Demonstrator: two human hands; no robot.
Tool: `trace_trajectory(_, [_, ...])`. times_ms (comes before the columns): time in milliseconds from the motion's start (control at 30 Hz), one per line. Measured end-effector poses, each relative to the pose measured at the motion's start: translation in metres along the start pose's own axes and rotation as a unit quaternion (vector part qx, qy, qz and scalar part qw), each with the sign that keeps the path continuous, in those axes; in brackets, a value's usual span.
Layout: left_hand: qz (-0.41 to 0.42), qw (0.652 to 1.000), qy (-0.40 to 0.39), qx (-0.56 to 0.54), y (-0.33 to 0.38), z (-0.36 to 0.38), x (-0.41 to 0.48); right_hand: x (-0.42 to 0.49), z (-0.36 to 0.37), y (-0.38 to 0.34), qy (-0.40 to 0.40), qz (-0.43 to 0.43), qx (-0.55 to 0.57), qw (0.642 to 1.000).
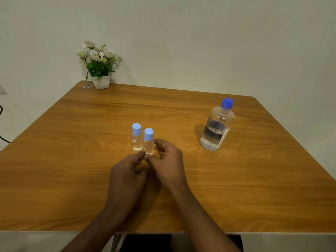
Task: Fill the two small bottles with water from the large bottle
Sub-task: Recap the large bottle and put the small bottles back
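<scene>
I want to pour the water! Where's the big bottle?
In the head view, the big bottle stands capped on the right side of the wooden table, well to the right of the two small bottles and both hands.

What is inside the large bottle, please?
The large bottle holds clear liquid under a closed blue cap. Its label hides part of the contents, so the exact level is unclear.

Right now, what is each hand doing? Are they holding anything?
Left hand: fingers curled, pinched close to the right; whether it holds anything cannot be told.
Right hand: fingers curled beside the nearer small bottle; a grip cannot be told.
</scene>
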State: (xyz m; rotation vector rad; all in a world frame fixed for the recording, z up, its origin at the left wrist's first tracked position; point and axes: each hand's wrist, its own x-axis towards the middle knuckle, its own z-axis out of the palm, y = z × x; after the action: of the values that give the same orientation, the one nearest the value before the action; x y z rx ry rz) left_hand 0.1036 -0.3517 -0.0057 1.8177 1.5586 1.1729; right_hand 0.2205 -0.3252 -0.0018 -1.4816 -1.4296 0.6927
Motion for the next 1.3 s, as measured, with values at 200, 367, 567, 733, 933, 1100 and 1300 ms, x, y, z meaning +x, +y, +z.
trace_trajectory(200, [0.000,1.000,-0.002,0.012,-0.003,0.002,0.003,0.002,0.004,-0.001,0.006,-0.008,-0.022,1.000])
trace_trajectory(367, [0.001,1.000,-0.008,0.029,-0.005,0.003,0.004,0.004,0.005,0.001,0.025,0.003,-0.039,0.999])
trace_trajectory(567, [0.014,1.000,-0.016,0.011,0.001,0.011,0.003,-0.005,-0.010,0.009,0.045,0.022,-0.032,0.998])
trace_trajectory(733, [0.021,0.999,-0.037,0.000,0.012,0.029,0.000,-0.022,-0.043,0.021,0.088,0.042,-0.025,0.995])
trace_trajectory(933, [0.057,0.996,-0.071,-0.003,0.032,0.061,-0.005,-0.041,-0.096,0.042,0.166,0.064,-0.017,0.984])
trace_trajectory(1100, [0.039,0.996,-0.082,-0.025,0.047,0.084,0.007,-0.042,-0.139,0.061,0.227,0.078,-0.028,0.970])
trace_trajectory(1300, [-0.016,0.996,-0.073,-0.038,0.058,0.111,0.054,-0.012,-0.177,0.081,0.274,0.086,-0.004,0.958])
